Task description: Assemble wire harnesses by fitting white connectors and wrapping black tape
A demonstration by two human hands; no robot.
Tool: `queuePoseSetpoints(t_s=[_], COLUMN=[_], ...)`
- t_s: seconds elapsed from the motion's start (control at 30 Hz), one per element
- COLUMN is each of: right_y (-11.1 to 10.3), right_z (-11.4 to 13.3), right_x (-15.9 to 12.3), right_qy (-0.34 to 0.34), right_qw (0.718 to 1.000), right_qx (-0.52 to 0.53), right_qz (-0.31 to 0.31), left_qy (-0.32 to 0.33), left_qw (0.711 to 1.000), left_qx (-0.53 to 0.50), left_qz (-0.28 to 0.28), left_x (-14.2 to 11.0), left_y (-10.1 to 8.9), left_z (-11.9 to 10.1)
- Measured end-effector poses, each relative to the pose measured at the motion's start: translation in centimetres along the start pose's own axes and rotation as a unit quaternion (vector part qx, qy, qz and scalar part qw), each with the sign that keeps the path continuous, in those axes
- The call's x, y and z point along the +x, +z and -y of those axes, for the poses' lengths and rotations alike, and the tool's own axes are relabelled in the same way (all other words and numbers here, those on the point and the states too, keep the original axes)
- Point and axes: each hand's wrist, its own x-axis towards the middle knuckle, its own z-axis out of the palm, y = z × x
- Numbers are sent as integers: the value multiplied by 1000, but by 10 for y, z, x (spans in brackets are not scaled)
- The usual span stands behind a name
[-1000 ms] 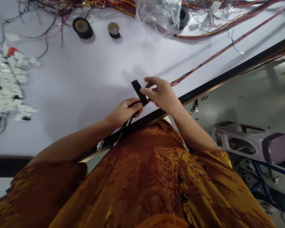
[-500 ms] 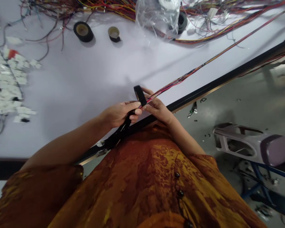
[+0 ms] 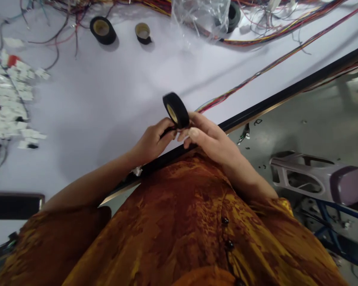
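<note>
A roll of black tape (image 3: 180, 110) with a pale core stands tilted on edge between my hands, at the bundle of coloured wires (image 3: 219, 98). My left hand (image 3: 155, 139) is closed around the taped, dark part of that bundle, just left of the roll. My right hand (image 3: 210, 137) is at the roll's lower right side, its fingers curled against the roll and the wires; the exact contact is partly hidden. From my right hand the wires stretch up and right across the white table.
Another black tape roll (image 3: 103, 30) and a nearly used-up one (image 3: 143, 33) lie on the table (image 3: 92, 87). White connectors (image 3: 10, 95) are heaped at the left. Clear plastic (image 3: 197, 20) and loose wires lie along the back. A plastic stool (image 3: 316, 178) stands at the right.
The tape roll has risen slightly and turned, showing its core. My left hand has rolled over with its back up. My right hand has come round to the near side of the wires.
</note>
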Motion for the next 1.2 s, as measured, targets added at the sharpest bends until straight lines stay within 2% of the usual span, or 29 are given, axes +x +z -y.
queuePoseSetpoints(t_s=[0.1, 0.23, 0.33, 0.4, 0.47, 0.53, 0.6, 0.67, 0.77, 0.87, 0.97, 1.03, 1.13, 1.2], right_y=[-10, -22, -20, -15, -11, -8, -5, -1, 5, 8, 0, -13, -32, -36], right_z=[-15, -56, -77, -83, -85, -84, -78, -64, -31, 2, 12, 2, -30, -53], right_x=[7, 9, 26, 39, 42, 32, 12, -9, -24, -11, 8, 13, 12, 19], right_qy=[6, 31, -5, -29, -41, -39, -18, 14, 50, 37, 7, 20, 62, 39], right_qw=[998, 997, 998, 997, 991, 986, 985, 987, 989, 997, 1000, 999, 998, 999], right_qx=[55, 31, -16, -68, -124, -161, -168, -158, -132, -61, 22, 39, 6, -1], right_qz=[-9, -66, -60, -30, -26, -30, -35, -36, -34, -10, -5, 4, 2, -18], left_qy=[-65, -168, -220, -221, -211, -193, -154, -97, -24, 3, -16, -61, -147, -194], left_qw=[989, 931, 895, 893, 905, 926, 960, 990, 994, 992, 999, 994, 957, 927], left_qx=[-131, -317, -369, -367, -345, -297, -205, -69, 101, 125, 35, -71, -225, -282], left_qz=[27, 72, 123, 137, 130, 130, 113, 75, 26, 8, 32, 59, 109, 152], left_x=[4, 9, 8, 8, 8, 7, 4, 1, -4, -7, -7, -6, 0, 3], left_y=[-2, -3, -5, -6, -8, -9, -10, -9, -9, -8, -9, -11, -15, -19], left_z=[2, 1, -2, -2, 1, 4, 6, 5, 0, -2, 1, 3, 3, 0])
